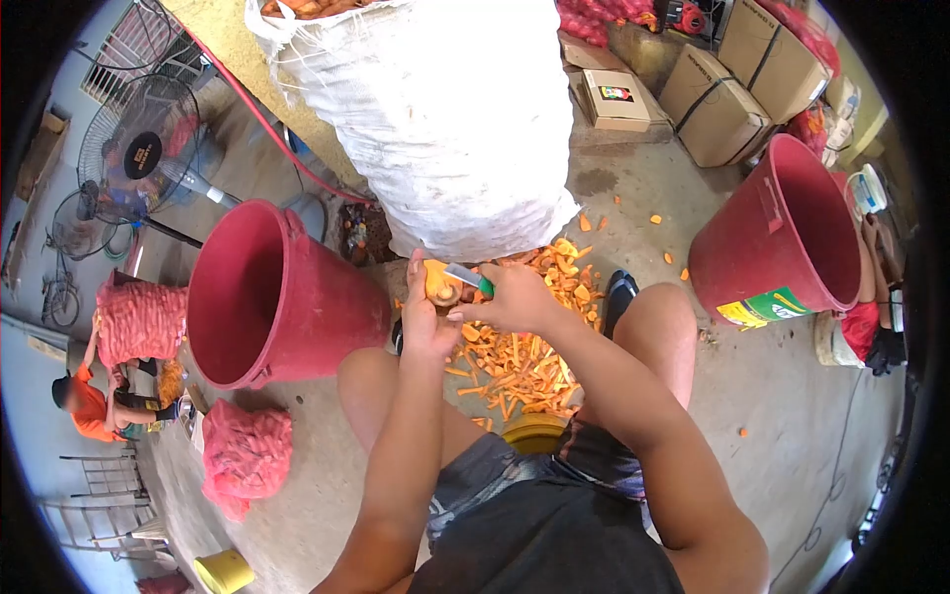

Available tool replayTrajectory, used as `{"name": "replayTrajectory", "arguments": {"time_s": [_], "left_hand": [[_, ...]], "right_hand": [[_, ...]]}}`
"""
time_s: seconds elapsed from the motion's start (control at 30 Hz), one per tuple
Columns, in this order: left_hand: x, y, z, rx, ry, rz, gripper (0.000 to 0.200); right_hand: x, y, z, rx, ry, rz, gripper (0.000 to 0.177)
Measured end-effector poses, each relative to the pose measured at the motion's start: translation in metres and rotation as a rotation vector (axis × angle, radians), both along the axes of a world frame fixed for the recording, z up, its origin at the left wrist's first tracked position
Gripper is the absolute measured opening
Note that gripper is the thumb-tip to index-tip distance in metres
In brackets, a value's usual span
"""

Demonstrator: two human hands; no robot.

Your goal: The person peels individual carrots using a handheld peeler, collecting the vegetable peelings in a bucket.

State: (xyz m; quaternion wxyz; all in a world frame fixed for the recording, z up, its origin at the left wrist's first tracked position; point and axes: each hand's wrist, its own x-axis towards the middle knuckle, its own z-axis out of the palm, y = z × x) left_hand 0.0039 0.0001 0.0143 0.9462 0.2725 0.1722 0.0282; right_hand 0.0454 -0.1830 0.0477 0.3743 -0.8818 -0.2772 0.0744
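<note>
Carrot (438, 283) gripped in left hand (426, 329), peeler (467, 277) clasped in right hand (515, 302), mid-peel over scraps (524, 368); next probably calling for a turn.

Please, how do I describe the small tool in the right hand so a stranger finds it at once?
Find the big white sack at the top middle; just below it two hands meet above orange peels. The tool sits in the right hand, against the carrot held by the left hand: silvery blade, green handle, the only green among orange.
</note>
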Motion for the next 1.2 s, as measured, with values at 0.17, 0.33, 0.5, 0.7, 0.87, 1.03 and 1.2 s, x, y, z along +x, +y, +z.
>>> {"name": "replayTrajectory", "arguments": {"time_s": [0.17, 0.33, 0.5, 0.7, 0.87, 1.03, 1.2], "left_hand": [[0.011, 0.0, -0.019, 0.106, 0.07, -0.018, 0.035], [0.011, -0.002, -0.018, 0.103, 0.06, -0.031, 0.033], [0.01, -0.009, -0.008, 0.169, 0.06, 0.027, 0.033], [0.008, -0.011, -0.004, 0.153, 0.0, 0.067, 0.023], [0.007, -0.016, -0.004, 0.175, 0.055, 0.158, 0.027], [0.007, -0.023, -0.014, 0.18, 0.091, 0.255, 0.031], [0.017, -0.005, -0.029, 0.176, 0.192, 0.248, 0.04]], "right_hand": [[0.002, 0.002, 0.011, -0.085, 0.073, -0.075, 0.087], [0.005, 0.002, 0.023, -0.124, 0.152, -0.096, 0.097], [0.006, 0.002, 0.024, -0.132, 0.176, -0.089, 0.099], [-0.002, 0.008, 0.01, -0.078, 0.08, -0.091, 0.093], [-0.013, 0.014, 0.004, -0.051, -0.059, -0.13, 0.081], [-0.012, 0.023, -0.017, -0.048, -0.278, -0.21, 0.076], [0.001, 0.017, -0.008, -0.204, 0.033, -0.087, 0.078]]}}
